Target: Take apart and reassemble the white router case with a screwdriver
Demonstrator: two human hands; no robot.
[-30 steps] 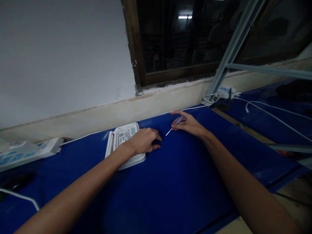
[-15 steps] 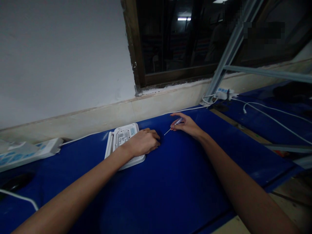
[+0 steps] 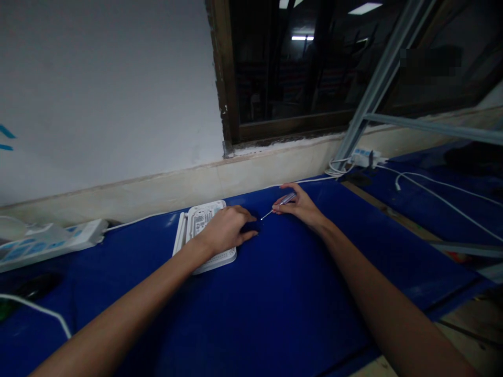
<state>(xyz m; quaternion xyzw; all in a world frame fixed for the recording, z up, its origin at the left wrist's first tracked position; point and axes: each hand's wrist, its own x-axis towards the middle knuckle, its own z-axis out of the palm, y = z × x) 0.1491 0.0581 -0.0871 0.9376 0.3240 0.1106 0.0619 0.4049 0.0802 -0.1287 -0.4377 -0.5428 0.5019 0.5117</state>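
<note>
My right hand (image 3: pixel 296 204) holds a small screwdriver (image 3: pixel 288 198) with a translucent purple handle. Its thin metal shaft points left and down, the tip close to the table's blue cover. My left hand (image 3: pixel 231 228) reaches over a white router (image 3: pixel 225 257), thumb and fingers parted near the screwdriver's tip. I see nothing held in it. Underside up, the router shows its printed label and vents, and a folded antenna lies along its left side. A tiny bright speck (image 3: pixel 257 234) shows by my left thumb, too small to name.
White power strips (image 3: pixel 84 234) lie at the left and at the back right (image 3: pixel 363 157), with white cables along the wall. A black mouse-like object (image 3: pixel 37 287) rests at the left. A metal frame (image 3: pixel 363 112) rises on the right in front of a dark window.
My left hand's fingers have spread from a curled pose, with the thumb now apart. The screwdriver's tip has moved slightly left, nearer to that hand. The view has shifted a little.
</note>
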